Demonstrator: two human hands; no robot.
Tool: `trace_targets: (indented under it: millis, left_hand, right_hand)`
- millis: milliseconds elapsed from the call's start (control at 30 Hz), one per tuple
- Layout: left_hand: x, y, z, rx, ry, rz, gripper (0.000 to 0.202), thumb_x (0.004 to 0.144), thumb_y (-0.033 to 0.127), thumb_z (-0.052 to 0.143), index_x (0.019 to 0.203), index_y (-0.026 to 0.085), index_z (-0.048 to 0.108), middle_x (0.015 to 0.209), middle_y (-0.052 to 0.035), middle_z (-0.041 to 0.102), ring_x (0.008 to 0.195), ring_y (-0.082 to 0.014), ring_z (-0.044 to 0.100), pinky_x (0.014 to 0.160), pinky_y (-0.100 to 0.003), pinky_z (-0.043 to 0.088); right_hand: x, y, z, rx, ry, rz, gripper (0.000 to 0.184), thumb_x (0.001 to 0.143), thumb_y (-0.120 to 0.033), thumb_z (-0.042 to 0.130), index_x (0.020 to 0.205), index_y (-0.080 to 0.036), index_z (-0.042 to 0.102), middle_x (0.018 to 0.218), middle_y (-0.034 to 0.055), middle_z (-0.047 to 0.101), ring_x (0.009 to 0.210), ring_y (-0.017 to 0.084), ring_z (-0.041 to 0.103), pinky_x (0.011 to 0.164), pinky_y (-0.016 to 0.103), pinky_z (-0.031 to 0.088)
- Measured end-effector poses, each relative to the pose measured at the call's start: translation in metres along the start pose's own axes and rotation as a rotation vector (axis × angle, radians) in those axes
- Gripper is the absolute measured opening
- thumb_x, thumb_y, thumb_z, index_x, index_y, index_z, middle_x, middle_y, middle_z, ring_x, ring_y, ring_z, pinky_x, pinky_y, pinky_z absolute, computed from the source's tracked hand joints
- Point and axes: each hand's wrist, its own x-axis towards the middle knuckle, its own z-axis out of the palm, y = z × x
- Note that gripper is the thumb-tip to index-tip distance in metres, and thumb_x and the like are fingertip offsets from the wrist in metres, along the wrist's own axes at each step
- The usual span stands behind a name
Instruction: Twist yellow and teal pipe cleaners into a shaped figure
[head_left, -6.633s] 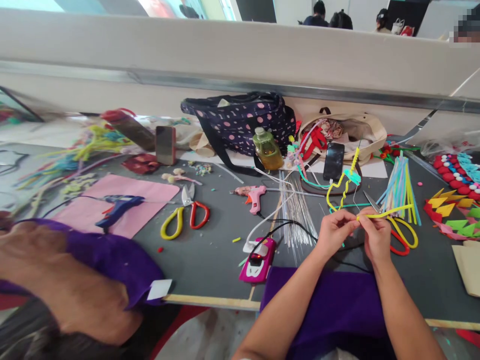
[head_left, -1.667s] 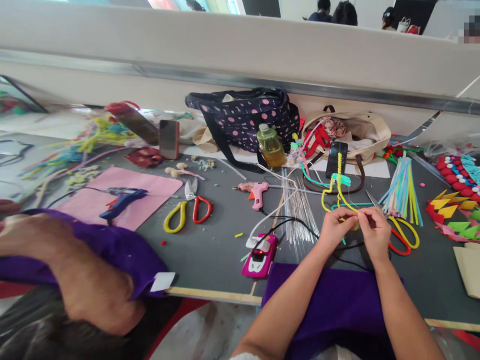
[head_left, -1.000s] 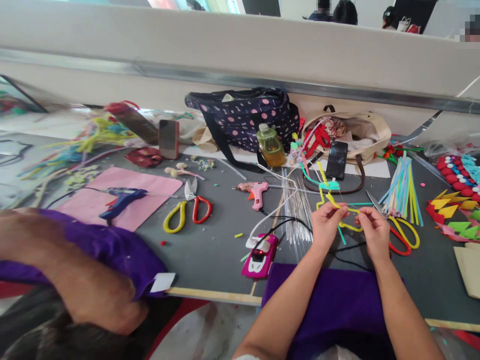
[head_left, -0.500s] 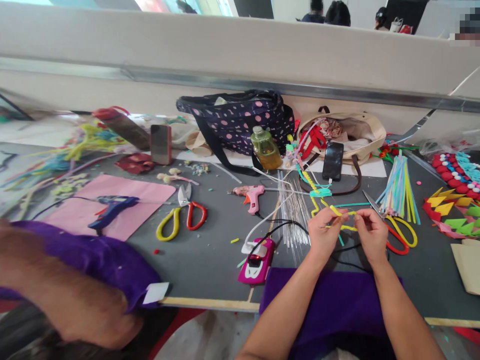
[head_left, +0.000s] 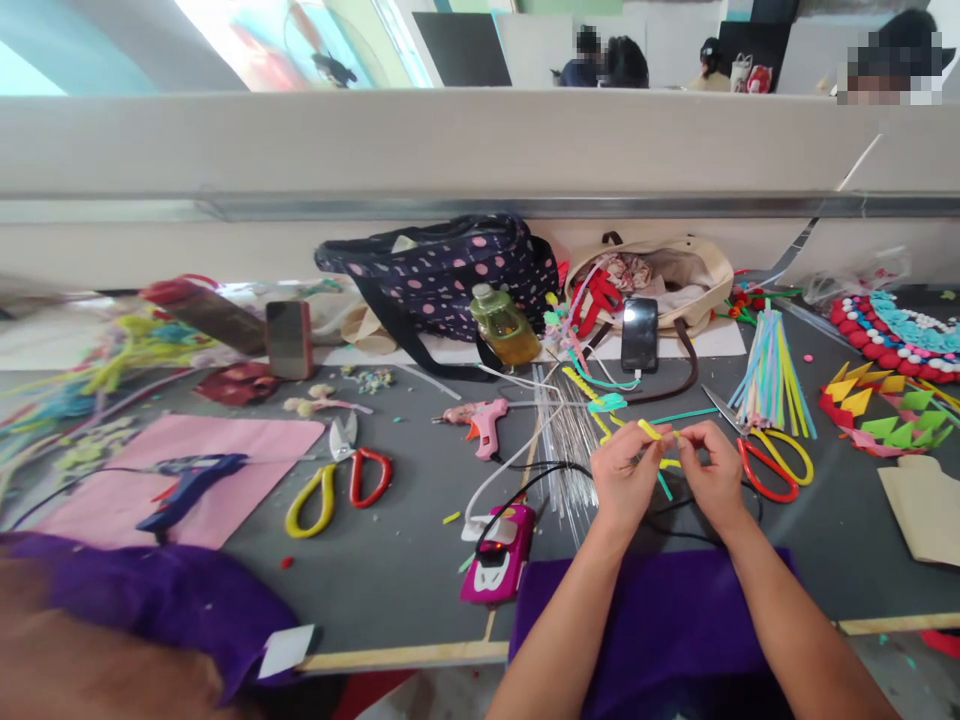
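Observation:
My left hand pinches a yellow pipe cleaner, and my right hand has its fingers closed on the same pipe cleaner close beside it. Both hands are raised above the table, their fingertips almost touching. Beyond them lie bent yellow pipe cleaner pieces and a turquoise coil. A bundle of clear glue sticks lies left of my left hand. Scissors with red and yellow handles rest to the right of my right hand. A purple cloth is under my forearms.
A pink glue gun, a magenta power strip and cables lie to the left. At the back stand a spotted bag, an oil-coloured bottle and a phone. Pastel pipe cleaners are bunched at right. A co-worker's arm is at far left.
The view has tilted up and turned to the right, so things sit lower and further left. My hands have drawn closer together on the pipe cleaner. The co-worker's arm has moved lower in view.

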Motion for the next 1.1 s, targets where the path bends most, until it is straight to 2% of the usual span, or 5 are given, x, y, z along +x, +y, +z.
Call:
trace_targets:
  millis: [367,533,633,867,1100]
  left_hand:
    - [0.026,0.024,0.011,0.151,-0.168,0.048,0.017,0.081,0.021,0.062,0.067,0.021,0.071,0.067,-0.0013,0.070,0.063,-0.0141,0.064,0.061,-0.024,0.047]
    - [0.044,0.022,0.020,0.029,-0.259,-0.132,0.009,0.078,0.024,0.065,0.080,0.019,0.073,0.067,-0.0012,0.069,0.055,-0.0127,0.060,0.050,-0.022,0.043]
    - [0.049,0.024,0.021,0.022,-0.132,-0.061,0.027,0.075,0.025,0.071,0.102,0.020,0.070,0.085,-0.0022,0.070,0.057,-0.0100,0.057,0.053,-0.022,0.044]
    - [0.027,0.012,0.011,0.173,0.277,0.123,0.015,0.082,0.029,0.066,0.092,0.019,0.062,0.090,-0.0029,0.058,0.075,-0.0125,0.053,0.061,-0.022,0.044]
    - [-0.003,-0.030,0.019,-0.239,0.469,-0.232,0.051,0.075,0.038,0.074,0.118,0.024,0.050,0.120,-0.0053,0.050,0.112,-0.0177,0.051,0.092,-0.029,0.044]
  right_hand:
    - [0.003,0.002,-0.005,-0.002,0.014,-0.075,0.012,0.085,-0.016,0.049,0.081,-0.022,0.058,0.075,0.0016,0.059,0.072,0.016,0.056,0.066,0.029,0.045]
    - [0.002,0.005,-0.002,0.207,0.057,0.126,0.008,0.085,-0.023,0.052,0.081,-0.021,0.059,0.076,0.0008,0.060,0.070,0.015,0.056,0.066,0.028,0.047]
    - [0.005,0.009,0.002,0.481,0.108,0.349,0.013,0.083,-0.032,0.056,0.085,-0.020,0.060,0.071,-0.0011,0.059,0.061,0.012,0.053,0.058,0.025,0.046]
    - [0.016,0.020,0.001,0.963,0.249,0.639,0.020,0.073,-0.033,0.070,0.080,-0.017,0.059,0.063,-0.0037,0.055,0.053,0.009,0.049,0.048,0.020,0.040]
    - [0.017,0.029,0.002,1.263,0.243,0.733,0.021,0.068,-0.029,0.078,0.079,-0.021,0.062,0.068,-0.0050,0.060,0.059,0.008,0.055,0.055,0.021,0.048]
